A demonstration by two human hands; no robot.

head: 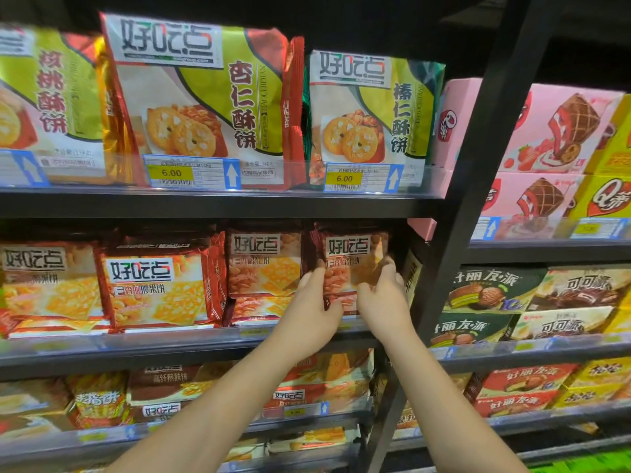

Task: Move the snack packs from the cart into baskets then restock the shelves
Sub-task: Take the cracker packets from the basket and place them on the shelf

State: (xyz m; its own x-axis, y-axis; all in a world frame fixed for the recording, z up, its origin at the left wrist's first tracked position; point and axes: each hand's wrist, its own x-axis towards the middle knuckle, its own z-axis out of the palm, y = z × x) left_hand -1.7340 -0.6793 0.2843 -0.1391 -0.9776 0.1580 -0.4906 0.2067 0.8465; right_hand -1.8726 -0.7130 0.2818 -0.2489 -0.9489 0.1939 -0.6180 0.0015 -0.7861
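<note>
Both hands clasp one brown pack on the middle shelf, rightmost in its row: left hand at its left edge, right hand at its right.

The pack I grip is dark red with orange biscuits. Above, packs show green and red bands. Pink boxes sit right.

A single head-worn camera faces a black shelving upright at close range, tilted slightly upward, with wide-angle bending at the edges. Left of the upright run three snack shelves; right of it, boxed cakes. Both forearms enter from below.
</note>
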